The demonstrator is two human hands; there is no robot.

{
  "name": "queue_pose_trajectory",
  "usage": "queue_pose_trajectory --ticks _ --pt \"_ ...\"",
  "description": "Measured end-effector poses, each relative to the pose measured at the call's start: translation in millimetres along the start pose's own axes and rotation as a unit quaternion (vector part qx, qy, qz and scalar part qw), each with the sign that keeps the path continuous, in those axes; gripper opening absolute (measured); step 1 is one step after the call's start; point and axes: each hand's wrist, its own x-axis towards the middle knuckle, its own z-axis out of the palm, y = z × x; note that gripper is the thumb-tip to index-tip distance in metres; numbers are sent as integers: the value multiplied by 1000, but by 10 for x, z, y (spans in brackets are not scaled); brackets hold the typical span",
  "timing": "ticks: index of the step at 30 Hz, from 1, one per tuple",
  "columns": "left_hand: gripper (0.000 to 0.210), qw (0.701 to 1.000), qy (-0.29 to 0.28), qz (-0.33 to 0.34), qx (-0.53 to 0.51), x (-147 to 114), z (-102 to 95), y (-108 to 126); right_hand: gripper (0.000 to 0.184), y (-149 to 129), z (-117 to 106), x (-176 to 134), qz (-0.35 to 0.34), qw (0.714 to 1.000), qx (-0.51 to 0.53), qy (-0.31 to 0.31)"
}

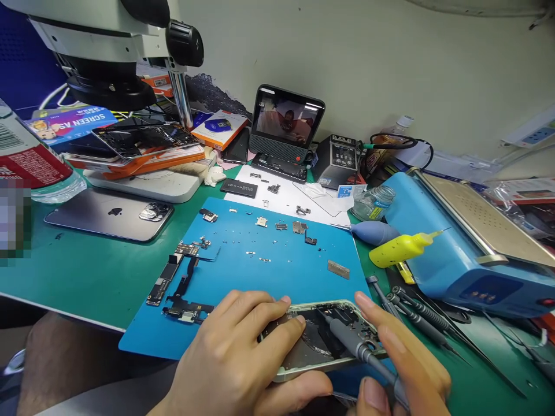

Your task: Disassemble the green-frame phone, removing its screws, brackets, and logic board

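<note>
My left hand (238,352) grips an opened phone housing (318,341) near the front edge of the blue mat, thumb along its near side and fingertips over its inside. In my right hand (418,367) is a grey screwdriver (353,341), its tip at the far inner edge of the housing. Whether the tip sits on a screw is too small to tell. Left of the housing lie a logic board (162,283) and a flex cable with a connector (184,312). Small screws and brackets (262,222) are spread over the blue mat (229,271).
A microscope (113,63) overhangs the left side, above a closed phone (108,211). Screwdrivers and tweezers (425,320) lie right, beside a yellow bottle (396,250) and a blue machine (455,266). A small screen (286,118) stands at the back.
</note>
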Motion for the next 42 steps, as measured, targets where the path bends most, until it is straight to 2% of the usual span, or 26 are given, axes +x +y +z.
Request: queue_pose_trajectory --ticks 1,3,5,8,10,14,17,19,21,23,25,27,31,35,38,40,42 --pt "52 1000 0 3 -2 -5 1 -3 55 6 10 5 -2 1000 -2 4" --pt "51 1000 2 8 -1 -11 0 -12 56 17 29 8 -52 999 -9 12" --pt "52 1000 2 11 0 -7 0 -23 52 10 43 2 -55 998 4 33" --pt "52 1000 5 10 -2 13 4 -35 46 -32 41 -15 10 998 19 54" --pt "53 1000 6 7 -2 24 8 -36 50 -47 23 -26 42 998 14 49" --pt "53 1000 0 10 -2 14 0 -19 58 -7 -3 -47 9 1000 -2 11" --pt "52 1000 -9 14 -4 1 -19 -6 53 32 11 -55 23 999 -3 30" --pt "51 1000 -11 14 -4 3 -28 -4 50 59 8 -52 3 999 4 42" --pt "51 1000 -11 15 -3 13 -31 -5 53 89 -22 -42 -26 1000 -3 6" --pt "50 1000 -10 16 -2 23 -29 -6 65 108 -67 -32 -43 998 -16 -43" --pt "48 1000 -10 19 -2 29 -28 -5 73 108 -106 -24 -37 998 -16 -49" --pt "47 1000 -12 20 0 30 -33 -2 74 92 -121 -17 -36 999 -9 -37" --pt "48 1000 -21 22 2 18 -50 1 71 67 -93 -11 -59 996 -27 -54" --pt "45 999 -27 18 4 11 -41 -2 71 95 -77 -34 -34 999 -12 -26" --pt "46 999 -36 17 4 8 -38 -1 62 130 -95 -60 -26 998 -6 -49" --pt "45 998 -55 17 2 -4 -64 -2 47 123 -98 -65 43 999 18 -29" --pt "42 996 -90 20 3 -27 -113 -10 33 88 -91 -49 134 989 61 30"
